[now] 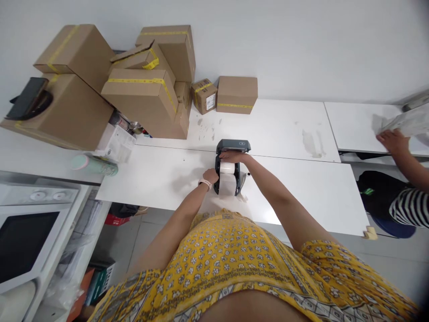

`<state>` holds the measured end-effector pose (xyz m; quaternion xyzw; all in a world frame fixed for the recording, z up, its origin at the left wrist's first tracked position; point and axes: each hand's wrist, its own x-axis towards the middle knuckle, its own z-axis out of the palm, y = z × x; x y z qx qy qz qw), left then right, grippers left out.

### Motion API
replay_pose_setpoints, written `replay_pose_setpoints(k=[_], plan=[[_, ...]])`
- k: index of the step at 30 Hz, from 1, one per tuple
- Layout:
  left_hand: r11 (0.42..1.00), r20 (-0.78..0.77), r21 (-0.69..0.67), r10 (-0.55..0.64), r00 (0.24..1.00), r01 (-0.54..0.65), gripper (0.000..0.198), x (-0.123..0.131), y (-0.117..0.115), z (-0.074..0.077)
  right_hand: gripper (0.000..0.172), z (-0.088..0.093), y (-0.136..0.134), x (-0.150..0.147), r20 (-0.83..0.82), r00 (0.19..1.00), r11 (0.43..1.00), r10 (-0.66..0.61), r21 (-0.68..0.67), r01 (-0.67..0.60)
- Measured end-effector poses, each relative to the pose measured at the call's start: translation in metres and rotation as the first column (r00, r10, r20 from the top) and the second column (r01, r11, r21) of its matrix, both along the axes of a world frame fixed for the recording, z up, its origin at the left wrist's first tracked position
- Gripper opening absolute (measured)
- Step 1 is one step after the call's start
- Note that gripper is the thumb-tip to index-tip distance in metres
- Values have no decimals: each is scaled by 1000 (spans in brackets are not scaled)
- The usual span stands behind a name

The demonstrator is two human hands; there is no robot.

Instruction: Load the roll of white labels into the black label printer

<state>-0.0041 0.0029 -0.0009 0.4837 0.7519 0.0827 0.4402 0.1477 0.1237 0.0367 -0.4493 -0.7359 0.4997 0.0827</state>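
Note:
A small dark grey label printer stands open on the white table, with a white label roll inside it. My left hand is curled against the printer's left side, a pale watch band on its wrist. My right hand lies over the top of the roll, just below the raised lid, fingers bent onto it. Both hands touch the printer.
Several cardboard boxes with yellow tape are stacked at the back left, two small ones beside them. A mint green bottle lies at the left. Another person's hand and striped sleeve are at the right. A white appliance stands lower left.

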Motion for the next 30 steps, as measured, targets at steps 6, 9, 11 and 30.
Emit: replay_pose_setpoints(k=[6, 9, 11, 30], plan=[[1000, 50, 16, 16, 999, -17, 29, -1, -1, 1, 51, 26, 31, 19, -9, 993, 990, -117, -86, 116], [1000, 18, 4, 11, 1000, -11, 32, -1, -1, -1, 53, 30, 33, 27, -32, 993, 978, -114, -178, 107], [1000, 33, 16, 13, 999, -13, 35, -2, -1, -2, 54, 30, 33, 29, -40, 993, 974, -115, -202, 105], [953, -321, -81, -301, 898, 291, 27, 2, 0, 12, 86, -25, -41, -17, 608, 758, 940, 235, 57, -337]])
